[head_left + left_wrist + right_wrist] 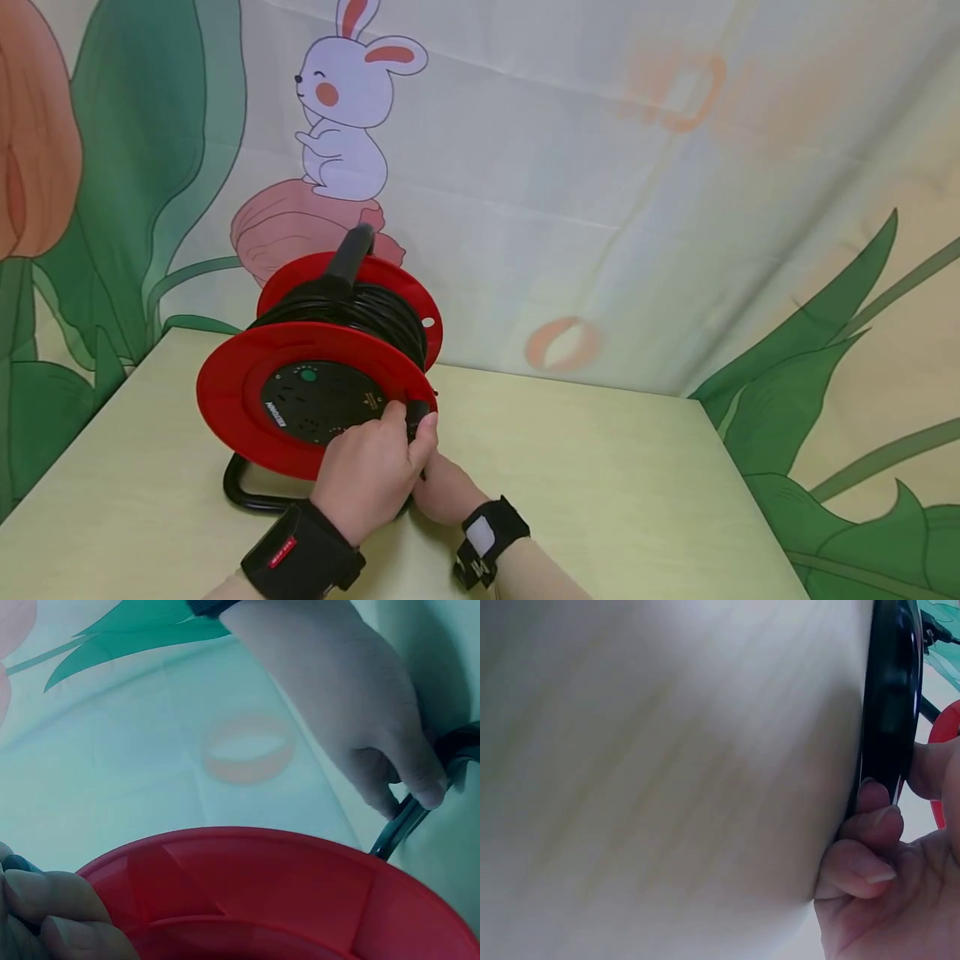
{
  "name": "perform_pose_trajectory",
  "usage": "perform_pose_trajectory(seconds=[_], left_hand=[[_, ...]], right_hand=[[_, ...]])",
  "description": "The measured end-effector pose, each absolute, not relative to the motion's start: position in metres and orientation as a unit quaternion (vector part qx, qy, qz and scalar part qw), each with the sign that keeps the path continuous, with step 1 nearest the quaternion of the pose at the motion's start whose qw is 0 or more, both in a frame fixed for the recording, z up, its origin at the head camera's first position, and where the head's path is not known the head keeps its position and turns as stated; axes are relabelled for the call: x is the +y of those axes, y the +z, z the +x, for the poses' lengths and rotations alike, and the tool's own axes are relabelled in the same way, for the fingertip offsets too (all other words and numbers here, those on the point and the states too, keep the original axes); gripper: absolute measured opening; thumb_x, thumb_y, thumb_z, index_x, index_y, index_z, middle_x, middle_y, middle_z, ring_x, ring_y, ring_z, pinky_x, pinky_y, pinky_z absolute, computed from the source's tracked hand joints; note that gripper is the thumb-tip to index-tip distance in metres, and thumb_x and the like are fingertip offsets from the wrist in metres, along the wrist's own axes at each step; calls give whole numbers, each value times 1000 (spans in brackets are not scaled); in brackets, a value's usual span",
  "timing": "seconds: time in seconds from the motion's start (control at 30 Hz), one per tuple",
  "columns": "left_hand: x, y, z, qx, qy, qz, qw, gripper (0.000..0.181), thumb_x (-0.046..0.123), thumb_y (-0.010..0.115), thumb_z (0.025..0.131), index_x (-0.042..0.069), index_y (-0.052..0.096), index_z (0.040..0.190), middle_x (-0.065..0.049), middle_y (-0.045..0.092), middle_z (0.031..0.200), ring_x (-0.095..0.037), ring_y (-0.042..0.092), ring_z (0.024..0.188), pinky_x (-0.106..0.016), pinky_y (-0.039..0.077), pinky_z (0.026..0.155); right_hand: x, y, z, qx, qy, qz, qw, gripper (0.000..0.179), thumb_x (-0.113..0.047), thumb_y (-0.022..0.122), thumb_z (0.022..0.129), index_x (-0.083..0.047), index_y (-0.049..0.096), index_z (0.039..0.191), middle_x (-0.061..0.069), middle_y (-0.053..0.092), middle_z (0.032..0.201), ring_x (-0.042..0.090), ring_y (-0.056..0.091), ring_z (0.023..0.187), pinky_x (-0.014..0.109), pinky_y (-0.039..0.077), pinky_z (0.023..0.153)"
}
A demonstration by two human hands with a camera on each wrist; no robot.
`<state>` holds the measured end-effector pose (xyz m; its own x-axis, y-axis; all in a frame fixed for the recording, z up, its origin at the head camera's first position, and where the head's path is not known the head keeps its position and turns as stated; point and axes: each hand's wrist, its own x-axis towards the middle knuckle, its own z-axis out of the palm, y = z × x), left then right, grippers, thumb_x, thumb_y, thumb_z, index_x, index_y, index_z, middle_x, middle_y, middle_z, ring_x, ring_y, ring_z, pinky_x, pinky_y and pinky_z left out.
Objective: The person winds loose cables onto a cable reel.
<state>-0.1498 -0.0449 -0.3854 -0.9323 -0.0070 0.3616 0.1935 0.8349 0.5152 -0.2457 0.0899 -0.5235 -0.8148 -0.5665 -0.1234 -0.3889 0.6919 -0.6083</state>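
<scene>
A red cable reel [247, 400] with black cable [375, 312] wound on it stands on the table, its black socket panel [300, 408] facing me. My left hand [367, 475] curls its fingers and thumb round the black knob [417, 410] near the right rim of the front disc. Lower and to the right, my right hand [448, 492] grips the black tubular stand [892, 690] close to the tabletop, fingers wrapped under and thumb on the other side. In the left wrist view the left fingers [67, 907] overlap the red disc's edge.
The reel's black carrying handle [352, 254] rises at the top. Its stand's left bend [236, 487] rests on the pale table [600, 467]. Directly behind hangs a printed cloth [525, 167] with a rabbit and leaves.
</scene>
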Motion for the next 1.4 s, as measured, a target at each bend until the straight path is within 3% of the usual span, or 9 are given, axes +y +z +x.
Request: perform_pose_trajectory(seconds=[0.2, 0.47, 0.6, 0.77, 1.0, 1.2, 1.4], left_hand=[[-43, -394, -150, -944, -268, -56, 184, 37, 34, 49, 99, 1, 55, 84, 1, 42, 51, -17, 44, 43, -31, 34, 42], [-40, -404, -150, -948, -260, -56, 173, 35, 35, 51, 98, 5, 52, 79, 2, 41, 50, -16, 43, 43, -31, 34, 43], [-40, -409, -149, -949, -257, -57, 171, 35, 35, 52, 98, 7, 50, 76, 2, 38, 48, -15, 40, 42, -30, 32, 42], [-40, -417, -147, -950, -255, -62, 169, 36, 33, 52, 98, 8, 47, 72, 3, 37, 47, -14, 38, 41, -29, 30, 41], [-43, -430, -146, -955, -246, -61, 155, 39, 35, 51, 98, 7, 48, 71, 2, 37, 48, -15, 39, 41, -30, 31, 40], [-47, -439, -145, -960, -240, -57, 130, 38, 35, 53, 97, 8, 46, 71, 1, 37, 48, -15, 38, 41, -30, 30, 42], [-52, -449, -142, -963, -245, -51, 104, 38, 35, 53, 97, 9, 45, 71, 0, 38, 50, -16, 38, 42, -30, 29, 43]], right_hand=[[89, -523, -248, 905, -271, -294, 147, 33, -25, 44, 103, -7, 54, 129, -2, 57, 96, 11, 52, 86, 27, 42, 81], [86, -521, -248, 911, -83, -400, 50, 19, -14, 50, 100, -2, 62, 109, 0, 48, 74, 10, 48, 75, 19, 41, 75], [87, -521, -247, 906, -41, -421, 19, 16, -11, 52, 99, -3, 63, 107, 2, 52, 79, 10, 49, 78, 19, 41, 78], [87, -519, -246, 911, -69, -405, 35, 16, -11, 52, 98, -3, 59, 110, 3, 54, 84, 10, 50, 80, 21, 43, 79], [85, -516, -245, 916, -155, -364, 68, 40, -14, 52, 98, 5, 38, 131, 10, 59, 103, 8, 55, 82, 22, 47, 78], [87, -523, -247, 917, -248, -294, 109, 43, -21, 51, 99, -4, 34, 134, 7, 62, 96, 10, 56, 75, 27, 48, 73], [87, -525, -246, 924, -266, -247, 121, 40, -25, 51, 98, -12, 38, 133, 6, 63, 107, 12, 60, 88, 36, 49, 86]])
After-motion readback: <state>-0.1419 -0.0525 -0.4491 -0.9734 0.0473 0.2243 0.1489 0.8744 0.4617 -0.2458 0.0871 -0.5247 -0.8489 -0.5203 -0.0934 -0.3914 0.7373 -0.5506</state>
